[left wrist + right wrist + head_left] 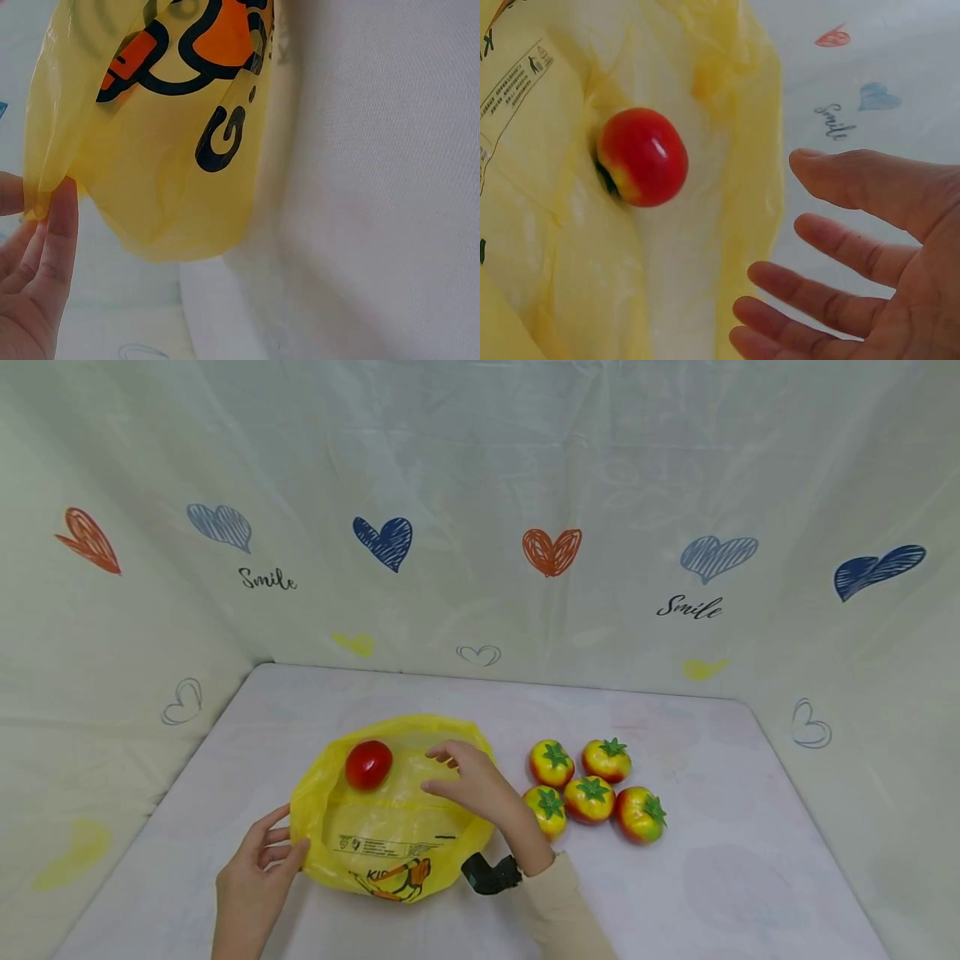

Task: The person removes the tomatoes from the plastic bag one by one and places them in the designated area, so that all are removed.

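Note:
A yellow plastic bag [390, 818] lies with its mouth spread wide on the table. My left hand [258, 868] pinches the bag's left edge between thumb and fingers, as the left wrist view also shows. Inside the bag, towards its far left, sits a red toy tomato [369, 766], its green leafy top turned mostly underneath in the right wrist view [643, 157]. Over the bag's right side hovers my right hand [474, 783], fingers spread and loosely bent, holding nothing and apart from the tomato.
Several yellow-red toy tomatoes [590, 799] with green tops stand grouped right of the bag, partly behind my right forearm. A black strap-like piece [491, 874] is at my right wrist. A white curtain [465, 460] with printed hearts hangs behind the pale table [750, 860].

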The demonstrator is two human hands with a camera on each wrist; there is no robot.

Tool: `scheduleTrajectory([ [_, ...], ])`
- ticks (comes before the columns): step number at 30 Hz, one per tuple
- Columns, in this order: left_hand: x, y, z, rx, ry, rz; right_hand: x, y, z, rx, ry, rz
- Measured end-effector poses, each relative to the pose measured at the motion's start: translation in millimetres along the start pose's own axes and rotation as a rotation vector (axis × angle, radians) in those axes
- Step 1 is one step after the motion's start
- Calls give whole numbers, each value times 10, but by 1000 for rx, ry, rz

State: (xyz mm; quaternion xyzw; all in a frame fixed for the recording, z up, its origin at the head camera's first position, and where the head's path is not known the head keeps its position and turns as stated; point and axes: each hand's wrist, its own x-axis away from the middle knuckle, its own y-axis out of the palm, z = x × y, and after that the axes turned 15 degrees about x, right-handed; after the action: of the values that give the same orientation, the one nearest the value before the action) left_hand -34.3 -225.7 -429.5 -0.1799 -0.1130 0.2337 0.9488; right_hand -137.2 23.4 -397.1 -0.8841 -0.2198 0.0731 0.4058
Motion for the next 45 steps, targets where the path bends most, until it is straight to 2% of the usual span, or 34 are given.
scheduleTrajectory([
  [5, -117, 8, -234, -1, 41, 0, -148, 84, -67, 19, -57, -27],
  [7, -141, 10, -277, 0, 43, -5, -208, 129, -76, 11, -62, -49],
  [14, -95, 4, -195, 11, 28, -11, -400, 306, -66, 3, -103, -118],
  [17, -123, 6, -268, 15, 34, -20, -468, 387, -73, 82, -201, -153],
  [21, -230, 15, -488, 33, 67, -20, -535, 471, -110, 240, -327, -176],
  [23, -284, 27, -597, 20, 79, -6, -564, 503, -128, 306, -345, -173],
  [25, -303, 29, -634, 18, 73, 1, -591, 530, -139, 356, -344, -168],
  [28, -266, 33, -562, 1, 54, 13, -638, 577, -127, 427, -340, -144],
  [35, -52, 17, -123, 10, 50, 19, -725, 667, -73, 524, -355, -82],
  [38, 7, 7, -6, 5, 29, 1, -752, 709, -55, 556, -365, -59],
  [41, -34, 24, -84, -7, 33, 5, -783, 759, -44, 605, -381, -15],
  [42, -108, 41, -225, -16, 42, 18, -790, 773, -44, 620, -387, 5],
  [43, -121, 44, -245, -14, 39, 17, -798, 788, -45, 646, -393, 27],
  [45, -244, 75, -476, -36, 59, 40, -814, 813, -49, 695, -404, 69],
])
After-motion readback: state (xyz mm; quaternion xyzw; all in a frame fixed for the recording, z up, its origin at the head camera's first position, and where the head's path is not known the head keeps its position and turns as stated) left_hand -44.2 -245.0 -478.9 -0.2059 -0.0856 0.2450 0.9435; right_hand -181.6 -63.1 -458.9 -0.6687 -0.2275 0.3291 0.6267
